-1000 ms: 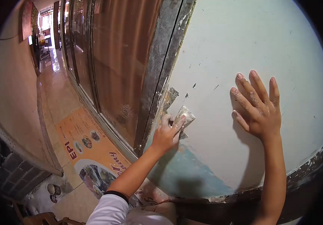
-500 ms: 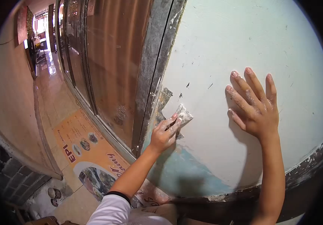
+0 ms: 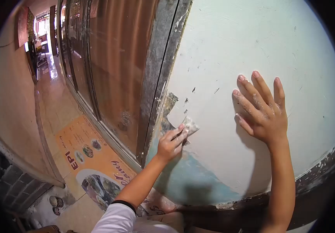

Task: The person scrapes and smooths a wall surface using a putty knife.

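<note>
My left hand [image 3: 170, 143] is closed around a small flat grey piece [image 3: 191, 126] smeared with white, its wide end pressed on the pale panel [image 3: 214, 50]. Whether this piece is a scraper or folded sandpaper I cannot tell. Beside it, along the panel's left edge, the coating is gone in a ragged dark patch [image 3: 170, 103], and a blue-green area [image 3: 198, 173] shows lower down. White powder coats the fingers of both hands. My right hand [image 3: 266, 112] lies against the panel with fingers spread, holding nothing.
A worn dark frame [image 3: 160, 62] borders the panel, next to sliding glass doors [image 3: 117, 66]. An orange printed banner [image 3: 82, 143] lies on the tiled floor to the left. A grey block wall [image 3: 14, 178] stands at the lower left. A corridor [image 3: 53, 85] runs back.
My left hand has moved slightly down with the flat grey piece, which is now turned a little. My right hand stays spread on the panel.
</note>
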Available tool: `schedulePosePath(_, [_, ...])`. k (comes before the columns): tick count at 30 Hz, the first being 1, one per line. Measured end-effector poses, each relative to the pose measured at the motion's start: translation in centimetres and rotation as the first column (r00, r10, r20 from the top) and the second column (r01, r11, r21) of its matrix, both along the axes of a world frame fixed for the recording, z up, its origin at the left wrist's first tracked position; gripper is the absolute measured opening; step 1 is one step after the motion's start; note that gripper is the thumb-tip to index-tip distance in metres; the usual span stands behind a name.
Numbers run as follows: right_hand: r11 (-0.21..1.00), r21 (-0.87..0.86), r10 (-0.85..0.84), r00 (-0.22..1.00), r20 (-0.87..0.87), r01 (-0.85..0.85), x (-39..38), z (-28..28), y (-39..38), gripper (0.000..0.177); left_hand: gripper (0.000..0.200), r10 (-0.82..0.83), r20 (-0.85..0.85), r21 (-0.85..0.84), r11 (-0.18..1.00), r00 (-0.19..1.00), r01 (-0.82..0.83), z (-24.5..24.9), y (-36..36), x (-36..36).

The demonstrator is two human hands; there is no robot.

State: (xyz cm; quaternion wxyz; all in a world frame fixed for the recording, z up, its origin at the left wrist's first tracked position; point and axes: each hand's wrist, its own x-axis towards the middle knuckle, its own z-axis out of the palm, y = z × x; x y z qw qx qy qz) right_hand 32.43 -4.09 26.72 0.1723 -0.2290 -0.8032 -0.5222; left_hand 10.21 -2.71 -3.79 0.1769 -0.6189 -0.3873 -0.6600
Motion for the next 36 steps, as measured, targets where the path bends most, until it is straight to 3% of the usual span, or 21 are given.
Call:
schedulePosePath(2, [1.000, 0.014, 0.016, 1.000, 0.006, -0.016, 0.1, 0.1, 0.1, 0.060, 0.053, -0.018, 0.017, -0.021, 1.000, 1.000, 0.018, -1.5, -0.1, 0.2])
schedulePosePath(8, [1.000, 0.015, 0.008, 1.000, 0.007, -0.008, 0.1, 0.1, 0.2, 0.059, 0.052, -0.066, -0.012, -0.028, 0.997, 0.998, 0.065, 2.6, -0.3, 0.1])
schedulePosePath(14, [1.000, 0.009, -0.005, 1.000, 0.005, 0.005, 0.0, 0.2, 0.1, 0.055, 0.049, -0.064, 0.004, -0.085, 0.994, 0.998, 0.065, -1.5, -0.9, 0.2])
schedulePosePath(16, [1.000, -0.006, 0.015, 0.999, 0.030, -0.015, 0.0, 0.3, 0.0, 0.052, 0.047, -0.067, -0.007, -0.085, 0.994, 0.998, 0.066, -0.6, -0.8, 0.4])
schedulePosePath(18, [1.000, -0.001, 0.020, 1.000, 0.024, -0.020, 0.0, 0.2, 0.1, 0.052, 0.052, -0.057, -0.006, 0.008, 0.998, 0.998, 0.057, 1.2, 0.4, 0.8])
schedulePosePath(21, [1.000, -0.006, -0.003, 1.000, 0.007, 0.003, -0.1, 0.2, -0.1, 0.057, 0.050, -0.086, 0.048, 0.014, 0.996, 0.995, 0.086, 2.7, -0.2, 1.4])
schedulePosePath(26, [1.000, -0.016, 0.005, 1.000, -0.011, -0.005, 0.0, 0.0, 0.2, 0.057, 0.046, -0.087, 0.040, -0.080, 0.993, 0.995, 0.090, -2.1, -0.8, 1.5])
schedulePosePath(32, [0.999, -0.030, 0.012, 1.000, -0.005, -0.012, 0.0, 0.1, 0.1, 0.059, 0.049, -0.098, 0.034, 0.013, 0.995, 0.995, 0.097, 2.1, 0.1, 1.9])
schedulePosePath(36, [0.999, -0.030, 0.022, 1.000, -0.020, -0.023, 0.0, 0.0, 0.1, 0.062, 0.049, -0.038, -0.011, -0.021, 0.999, 0.999, 0.037, 0.2, -1.0, 1.7])
